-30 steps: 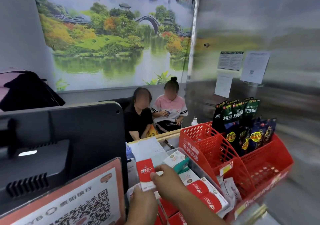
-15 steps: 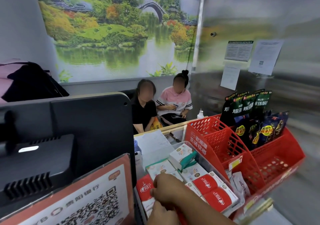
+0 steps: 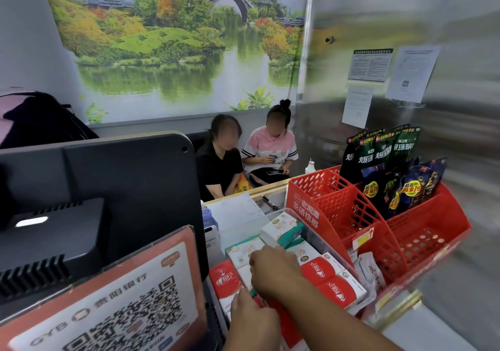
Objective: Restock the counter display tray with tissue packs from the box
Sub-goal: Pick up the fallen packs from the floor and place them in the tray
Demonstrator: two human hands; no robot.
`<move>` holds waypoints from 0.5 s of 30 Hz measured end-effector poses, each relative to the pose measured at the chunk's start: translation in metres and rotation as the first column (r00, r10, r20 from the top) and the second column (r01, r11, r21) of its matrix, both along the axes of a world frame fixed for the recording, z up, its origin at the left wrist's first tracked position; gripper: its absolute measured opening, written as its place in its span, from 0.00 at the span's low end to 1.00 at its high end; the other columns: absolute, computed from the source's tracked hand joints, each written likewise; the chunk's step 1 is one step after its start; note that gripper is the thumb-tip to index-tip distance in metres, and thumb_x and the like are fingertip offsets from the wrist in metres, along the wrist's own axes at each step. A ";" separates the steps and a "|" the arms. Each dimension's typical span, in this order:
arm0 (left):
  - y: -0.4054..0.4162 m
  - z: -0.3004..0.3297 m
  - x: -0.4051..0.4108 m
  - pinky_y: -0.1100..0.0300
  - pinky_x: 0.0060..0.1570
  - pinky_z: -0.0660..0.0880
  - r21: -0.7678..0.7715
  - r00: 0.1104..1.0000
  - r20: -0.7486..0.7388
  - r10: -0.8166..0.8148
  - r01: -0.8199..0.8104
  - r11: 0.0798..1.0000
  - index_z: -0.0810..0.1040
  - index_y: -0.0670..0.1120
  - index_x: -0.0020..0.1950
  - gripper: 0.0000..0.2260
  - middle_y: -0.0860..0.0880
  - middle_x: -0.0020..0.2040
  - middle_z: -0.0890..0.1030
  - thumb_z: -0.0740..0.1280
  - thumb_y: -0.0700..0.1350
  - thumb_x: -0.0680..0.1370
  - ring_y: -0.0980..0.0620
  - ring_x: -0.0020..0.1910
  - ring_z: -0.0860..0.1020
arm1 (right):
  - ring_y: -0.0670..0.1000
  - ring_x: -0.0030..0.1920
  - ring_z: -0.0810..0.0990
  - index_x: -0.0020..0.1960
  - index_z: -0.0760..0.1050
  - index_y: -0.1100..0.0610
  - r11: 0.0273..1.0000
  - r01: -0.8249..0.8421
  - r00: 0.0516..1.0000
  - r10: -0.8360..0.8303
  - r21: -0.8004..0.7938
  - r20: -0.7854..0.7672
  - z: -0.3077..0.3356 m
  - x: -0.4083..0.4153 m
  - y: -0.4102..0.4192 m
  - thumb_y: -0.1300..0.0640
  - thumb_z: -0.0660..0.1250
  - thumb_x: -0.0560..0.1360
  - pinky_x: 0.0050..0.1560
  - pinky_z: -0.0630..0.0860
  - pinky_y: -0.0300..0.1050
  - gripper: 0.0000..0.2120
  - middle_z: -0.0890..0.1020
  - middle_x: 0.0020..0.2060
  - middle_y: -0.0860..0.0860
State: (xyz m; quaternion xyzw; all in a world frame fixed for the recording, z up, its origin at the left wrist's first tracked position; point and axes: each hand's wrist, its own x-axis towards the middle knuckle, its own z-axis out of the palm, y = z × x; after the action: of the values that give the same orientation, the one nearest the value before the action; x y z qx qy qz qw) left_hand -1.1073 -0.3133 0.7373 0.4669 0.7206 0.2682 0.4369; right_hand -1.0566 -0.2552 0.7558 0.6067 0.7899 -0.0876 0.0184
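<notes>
A shop counter under a lake mural. My right hand (image 3: 273,269) lies knuckles-up over the clear tray (image 3: 311,229), fingers curled down among the packs; whether it grips one I cannot tell. My left hand (image 3: 251,321) sits just nearer me, its fingers hidden too. The red pack (image 3: 226,283) lies just left of both, long axis running away from me. More red and white-green packs fill the tray. The red basket (image 3: 422,231) alongside holds snack bags.

tissue packs (image 3: 327,272) in clear tray (image 3: 315,231), basket rack (image 3: 400,231) right, monitor (image 3: 121,188) left
</notes>
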 end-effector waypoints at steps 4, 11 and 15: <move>-0.023 0.003 -0.018 0.60 0.72 0.53 0.058 0.997 -0.059 0.046 -0.043 0.997 0.51 0.44 0.78 0.32 0.46 0.79 0.49 0.59 0.38 0.75 0.49 0.76 0.52 | 0.58 0.66 0.73 0.68 0.74 0.50 0.988 0.054 0.997 -0.046 -0.144 0.058 -0.006 0.013 -0.001 0.54 0.64 0.77 0.66 0.64 0.60 0.19 0.77 0.65 0.53; -0.024 -0.001 -0.013 0.52 0.67 0.66 -0.075 0.998 -0.031 0.050 -0.053 0.996 0.68 0.47 0.70 0.30 0.44 0.69 0.70 0.61 0.44 0.67 0.45 0.67 0.69 | 0.58 0.64 0.75 0.68 0.74 0.51 0.988 0.026 0.999 -0.021 -0.155 0.034 -0.005 0.012 -0.008 0.49 0.63 0.80 0.63 0.68 0.56 0.18 0.77 0.64 0.54; -0.027 0.011 -0.009 0.51 0.71 0.59 -0.008 0.985 -0.163 -0.050 0.050 0.999 0.60 0.45 0.74 0.30 0.42 0.75 0.60 0.60 0.41 0.71 0.44 0.73 0.59 | 0.58 0.65 0.73 0.69 0.72 0.53 0.996 0.070 0.997 -0.072 -0.056 -0.032 -0.001 0.021 -0.007 0.46 0.59 0.82 0.64 0.69 0.57 0.19 0.75 0.66 0.55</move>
State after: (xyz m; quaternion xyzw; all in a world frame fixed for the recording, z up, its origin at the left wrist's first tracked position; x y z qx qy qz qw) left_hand -1.1161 -0.3400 0.7479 0.5043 0.7426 0.2165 0.3839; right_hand -1.0352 -0.2622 0.7551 0.6320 0.7653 -0.1204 0.0185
